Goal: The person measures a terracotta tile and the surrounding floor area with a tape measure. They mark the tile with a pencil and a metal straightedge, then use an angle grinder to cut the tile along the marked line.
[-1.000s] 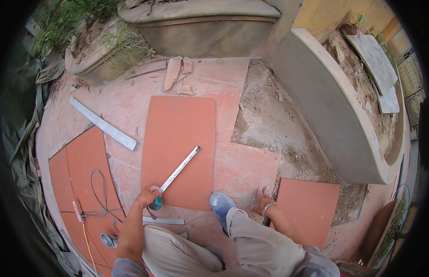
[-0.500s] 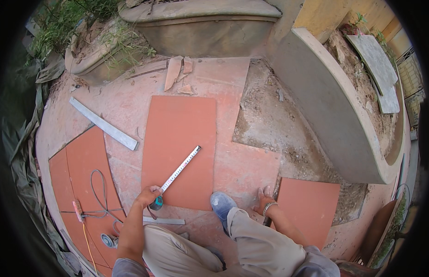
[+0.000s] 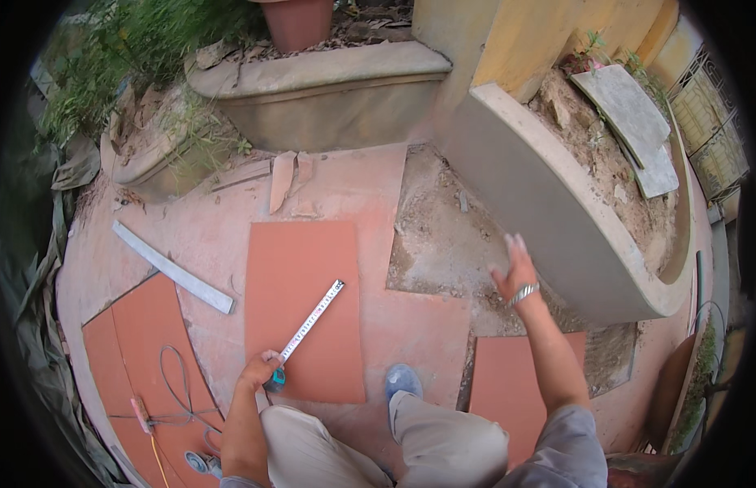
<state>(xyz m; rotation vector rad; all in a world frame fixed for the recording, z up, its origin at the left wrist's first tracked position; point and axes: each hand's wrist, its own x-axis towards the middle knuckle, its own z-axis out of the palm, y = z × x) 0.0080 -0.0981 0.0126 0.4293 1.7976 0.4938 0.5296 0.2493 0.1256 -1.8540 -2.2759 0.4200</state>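
My left hand (image 3: 257,371) grips a teal tape measure (image 3: 276,381). Its extended white blade (image 3: 311,320) runs diagonally toward the upper right over a large terracotta tile (image 3: 301,252) lying in the middle. My right hand (image 3: 514,267), a metal band at its wrist, is raised with fingers spread and holds nothing. It appears over the bare gravel patch (image 3: 431,220) beside the curved grey planter wall (image 3: 557,211). Another terracotta tile (image 3: 512,370) lies under my right forearm. My blue shoe (image 3: 402,382) rests on the worn pink floor between the two tiles.
More tiles (image 3: 130,346) at left carry a looped cable (image 3: 172,358), a power strip (image 3: 141,413) and a grinder (image 3: 199,462). A stone strip (image 3: 175,268) and broken pieces (image 3: 284,183) lie behind. Around stand planters, a pot (image 3: 297,20) and a dark tarp (image 3: 45,301).
My right hand has lifted from near the floor and reached forward and up toward the planter wall. The view has shifted, showing more beyond the back planter. My left hand still holds the tape.
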